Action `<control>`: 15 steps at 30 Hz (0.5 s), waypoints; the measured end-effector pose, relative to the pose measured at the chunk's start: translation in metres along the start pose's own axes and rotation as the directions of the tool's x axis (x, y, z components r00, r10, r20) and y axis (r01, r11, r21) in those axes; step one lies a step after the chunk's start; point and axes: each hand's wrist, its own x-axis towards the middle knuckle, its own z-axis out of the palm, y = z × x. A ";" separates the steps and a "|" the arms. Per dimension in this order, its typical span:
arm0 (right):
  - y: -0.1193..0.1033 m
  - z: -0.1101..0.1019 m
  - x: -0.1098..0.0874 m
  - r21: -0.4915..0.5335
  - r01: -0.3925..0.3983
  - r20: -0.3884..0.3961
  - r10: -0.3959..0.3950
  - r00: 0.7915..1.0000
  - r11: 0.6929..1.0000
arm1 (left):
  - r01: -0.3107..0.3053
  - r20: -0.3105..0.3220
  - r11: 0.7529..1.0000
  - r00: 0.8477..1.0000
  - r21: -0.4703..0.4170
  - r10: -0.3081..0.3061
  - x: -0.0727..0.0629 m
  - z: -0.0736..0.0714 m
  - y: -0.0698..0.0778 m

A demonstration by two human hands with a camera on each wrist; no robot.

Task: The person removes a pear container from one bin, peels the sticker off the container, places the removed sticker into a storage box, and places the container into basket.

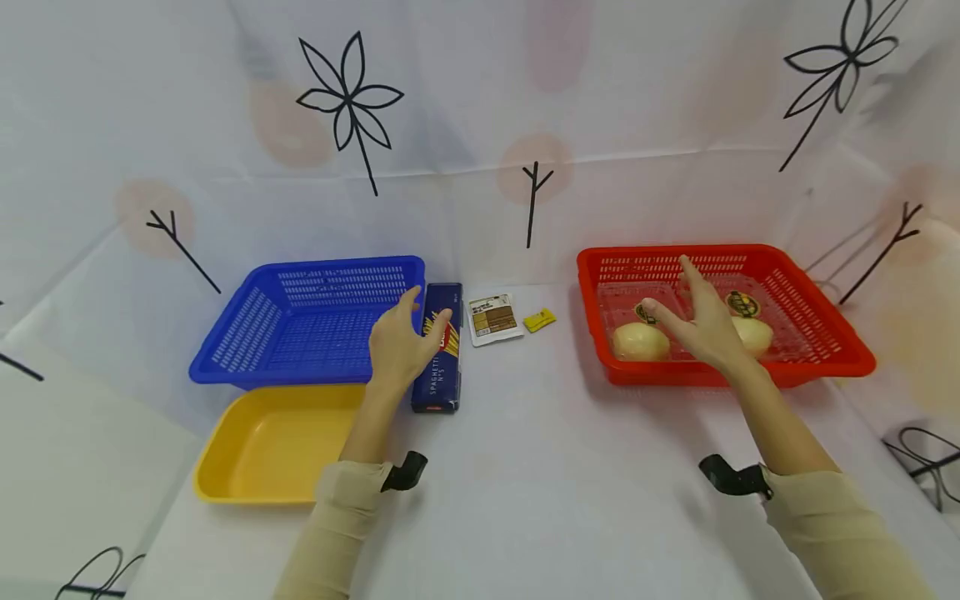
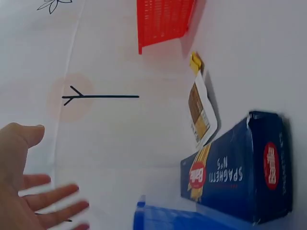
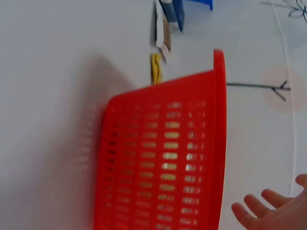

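Note:
My left hand (image 1: 397, 346), fingers spread and nothing in it, hovers over the right edge of the blue basket (image 1: 258, 283) and beside a dark blue spaghetti box (image 1: 437, 385). My right hand (image 1: 708, 329) reaches with spread fingers above the red basket (image 1: 821, 367), also holding nothing. Inside the red basket are two clear plastic packs, each with a dark round label and a pale rounded item (image 1: 641, 342). A white and brown sachet (image 1: 495, 318) and a small yellow packet (image 1: 539, 320) lie between the baskets. In the right wrist view, fingers (image 3: 256, 207) show beyond the basket rim.
A yellow tray (image 1: 262, 446) stands in front of the blue basket, partly behind my left forearm. A white cloth with line-drawn flowers (image 1: 347, 100) covers the table and rises behind it. Black wrist-camera mounts (image 1: 405, 472) sit at both cuffs.

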 end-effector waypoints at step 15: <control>0.045 -0.018 0.012 0.054 -0.152 0.112 0.145 0.983 0.987 | 0.166 0.297 0.767 0.954 -0.620 0.033 0.015 0.061 0.044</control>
